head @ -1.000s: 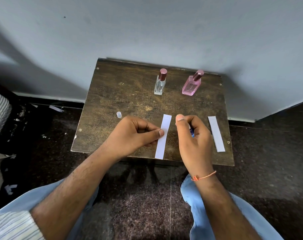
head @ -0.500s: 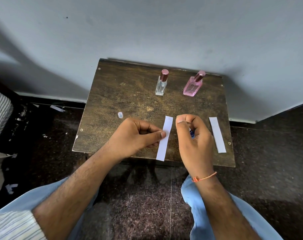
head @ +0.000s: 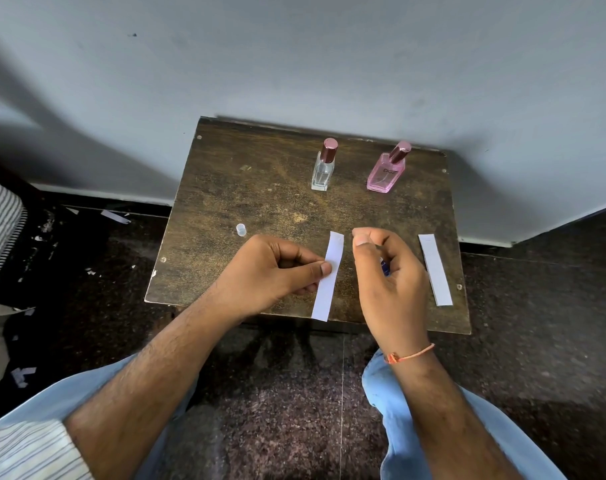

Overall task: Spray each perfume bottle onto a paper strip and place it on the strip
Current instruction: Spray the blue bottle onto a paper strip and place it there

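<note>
Little had moved since the earlier frames: both hands kept their places over the bench's near edge. Paper strip (head: pixel 329 277), pinched at mid-length by the left hand (head: pixel 270 275), ran near-to-far and overhung that edge. Just right of it, the right hand (head: pixel 386 271) was clenched on a small, mostly hidden blue-tinted object, probably a spray vial, thumb on top, so it was the nearer hand for spraying. A second strip (head: pixel 435 270) lay flat further right, close to the bench (head: pixel 225 188) corner. Clear bottle (head: pixel 324 168) and pink bottle (head: pixel 386 173) stood capped at the far side, open bench between. A small cap (head: pixel 241 229) lay left.
</note>
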A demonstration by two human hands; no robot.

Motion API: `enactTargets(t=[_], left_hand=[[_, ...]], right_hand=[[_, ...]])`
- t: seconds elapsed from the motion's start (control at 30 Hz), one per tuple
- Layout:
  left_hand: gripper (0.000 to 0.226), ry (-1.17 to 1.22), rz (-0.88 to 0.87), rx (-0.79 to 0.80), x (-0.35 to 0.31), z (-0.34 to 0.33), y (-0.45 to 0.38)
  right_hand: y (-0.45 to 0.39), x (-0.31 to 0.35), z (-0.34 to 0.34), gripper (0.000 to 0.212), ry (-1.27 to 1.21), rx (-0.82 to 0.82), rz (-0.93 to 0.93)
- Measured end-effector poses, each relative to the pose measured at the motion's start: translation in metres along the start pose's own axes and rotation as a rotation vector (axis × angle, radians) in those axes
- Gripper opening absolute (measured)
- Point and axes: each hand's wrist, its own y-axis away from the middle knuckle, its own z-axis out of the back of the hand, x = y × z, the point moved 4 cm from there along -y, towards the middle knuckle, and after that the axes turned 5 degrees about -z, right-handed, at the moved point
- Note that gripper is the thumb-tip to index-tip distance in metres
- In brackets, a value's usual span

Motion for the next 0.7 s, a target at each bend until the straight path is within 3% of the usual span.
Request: enactTargets(t=[0.3,0.53,0.7], left_hand=[[0.009,-0.007,-0.005,0.005,-0.0014,-0.0007,0.0007],[0.009,-0.009,-0.007,0.025,-0.0016,-0.0005,0.0006],[0.012,-0.014,-0.031,0.01,-0.0057,0.0016,0.0013]], right_hand=[[-0.0003,-0.0002,0.0004,0.032,-0.029,0.024,-0.038],[-0.0014,-0.0008,-0.0006,0.048,-0.009,0.031,-0.08],[-0.0007,-0.0036,-0.0034,0.046,-0.08,0.086,-0.177]])
